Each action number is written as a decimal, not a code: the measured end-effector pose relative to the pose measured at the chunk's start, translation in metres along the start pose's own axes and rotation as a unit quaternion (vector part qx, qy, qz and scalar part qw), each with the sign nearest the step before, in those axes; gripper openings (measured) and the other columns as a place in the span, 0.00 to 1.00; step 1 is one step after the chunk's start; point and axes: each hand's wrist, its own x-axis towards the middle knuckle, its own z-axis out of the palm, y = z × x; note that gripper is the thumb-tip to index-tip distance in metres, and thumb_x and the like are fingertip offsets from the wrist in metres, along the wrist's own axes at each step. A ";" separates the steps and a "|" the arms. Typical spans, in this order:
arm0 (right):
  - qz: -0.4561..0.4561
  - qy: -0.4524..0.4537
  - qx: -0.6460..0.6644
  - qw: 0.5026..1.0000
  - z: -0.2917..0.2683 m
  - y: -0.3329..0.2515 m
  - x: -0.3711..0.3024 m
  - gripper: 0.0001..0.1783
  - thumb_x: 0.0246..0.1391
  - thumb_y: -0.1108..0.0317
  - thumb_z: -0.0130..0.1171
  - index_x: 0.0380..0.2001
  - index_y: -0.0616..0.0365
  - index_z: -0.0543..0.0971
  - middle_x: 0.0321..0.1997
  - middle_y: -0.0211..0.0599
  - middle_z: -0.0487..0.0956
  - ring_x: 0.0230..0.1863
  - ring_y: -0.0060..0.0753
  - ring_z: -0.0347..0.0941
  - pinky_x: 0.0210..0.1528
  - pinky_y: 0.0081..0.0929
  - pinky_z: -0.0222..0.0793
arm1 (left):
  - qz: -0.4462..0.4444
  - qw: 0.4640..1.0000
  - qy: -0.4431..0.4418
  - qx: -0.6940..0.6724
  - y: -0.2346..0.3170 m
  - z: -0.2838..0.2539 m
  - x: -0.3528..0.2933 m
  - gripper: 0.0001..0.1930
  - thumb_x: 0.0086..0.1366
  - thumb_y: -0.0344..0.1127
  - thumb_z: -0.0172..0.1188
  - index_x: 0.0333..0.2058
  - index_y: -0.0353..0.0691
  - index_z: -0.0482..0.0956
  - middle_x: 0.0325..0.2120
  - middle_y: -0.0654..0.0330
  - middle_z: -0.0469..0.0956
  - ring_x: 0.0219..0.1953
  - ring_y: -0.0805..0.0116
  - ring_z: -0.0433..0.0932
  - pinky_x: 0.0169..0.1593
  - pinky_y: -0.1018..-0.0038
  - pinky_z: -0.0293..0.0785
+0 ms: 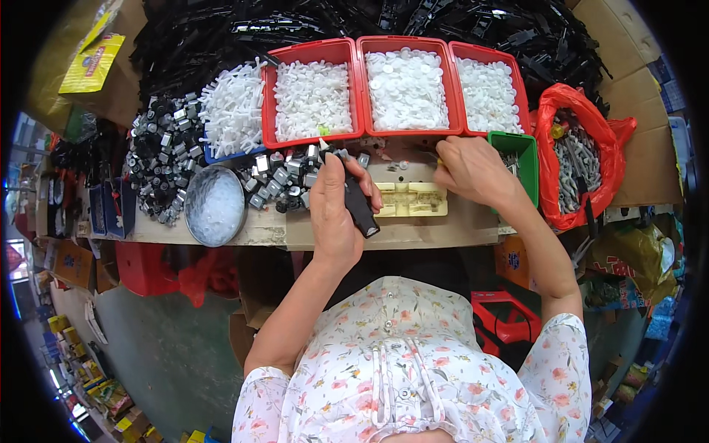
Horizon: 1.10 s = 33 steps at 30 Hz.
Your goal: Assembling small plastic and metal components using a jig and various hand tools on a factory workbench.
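My left hand (336, 203) is wrapped round a long black plastic housing (360, 207), which slants down toward the table's front edge. A small white pointed part (323, 145) shows by that hand's thumb tip. My right hand (470, 170) is closed, knuckles up, just left of the green bin (525, 166). A bit of yellow shows at its fingers, but what it grips is mostly hidden. Between the two hands lies a cream moulded fixture (410, 199) with recesses, on the cardboard-covered tabletop (436, 235).
Three red bins (360, 96) of small white plastic parts stand behind my hands. To the left are white stems (233, 100), a pile of small motors (166, 151) and a metal bowl (214, 205). A red bag (550, 196) of grey parts sits right. Black housings (369, 18) heap up behind.
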 end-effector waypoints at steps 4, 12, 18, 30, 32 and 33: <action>-0.004 0.025 0.028 0.999 -0.015 -0.002 -0.018 0.11 0.47 0.69 0.63 0.21 0.63 0.72 0.25 0.48 0.75 0.31 0.53 0.75 0.34 0.45 0.70 | -0.008 0.999 0.004 0.044 -0.012 0.000 0.001 0.21 0.76 0.52 0.47 0.32 0.40 0.70 0.28 0.62 0.73 0.27 0.73 0.75 0.32 0.75 0.71; -0.020 0.212 0.345 0.914 -0.022 -0.025 -0.032 0.11 0.57 0.68 0.63 0.26 0.65 0.77 0.37 0.37 0.77 0.32 0.31 0.74 0.36 0.26 0.69 | -0.032 0.989 -0.103 0.099 -0.036 0.034 -0.007 0.19 0.77 0.48 0.47 0.46 0.38 0.77 0.31 0.72 0.68 0.33 0.82 0.63 0.38 0.83 0.62; 0.107 0.058 0.757 0.642 -0.014 -0.049 -0.048 0.11 0.64 0.66 0.57 0.36 0.63 0.83 0.62 0.53 0.75 0.49 0.29 0.76 0.53 0.28 0.71 | -0.074 0.988 -0.108 0.080 -0.043 0.035 -0.028 0.18 0.77 0.49 0.48 0.43 0.39 0.77 0.29 0.72 0.69 0.30 0.83 0.64 0.37 0.83 0.62; 0.043 0.145 0.293 0.944 -0.009 -0.059 -0.070 0.13 0.57 0.79 0.56 0.45 0.65 0.80 0.59 0.46 0.75 0.60 0.47 0.71 0.59 0.33 0.67 | 0.044 0.924 -0.135 0.356 -0.010 -0.002 -0.030 0.14 0.72 0.39 0.57 0.47 0.33 0.74 0.26 0.61 0.75 0.26 0.77 0.71 0.31 0.77 0.71; 0.011 0.148 0.229 0.962 -0.011 -0.062 -0.070 0.11 0.55 0.78 0.59 0.42 0.67 0.77 0.55 0.46 0.75 0.55 0.50 0.72 0.54 0.39 0.68 | 0.060 0.917 -0.135 0.370 -0.011 -0.002 -0.031 0.14 0.71 0.39 0.59 0.46 0.33 0.75 0.24 0.58 0.77 0.24 0.75 0.70 0.30 0.75 0.69; 0.012 0.149 0.230 0.962 -0.011 -0.062 -0.070 0.11 0.55 0.78 0.59 0.42 0.67 0.77 0.55 0.46 0.75 0.55 0.50 0.72 0.54 0.39 0.68 | 0.058 0.916 -0.142 0.371 -0.010 0.000 -0.032 0.14 0.71 0.39 0.59 0.47 0.33 0.75 0.26 0.57 0.77 0.25 0.74 0.70 0.31 0.74 0.70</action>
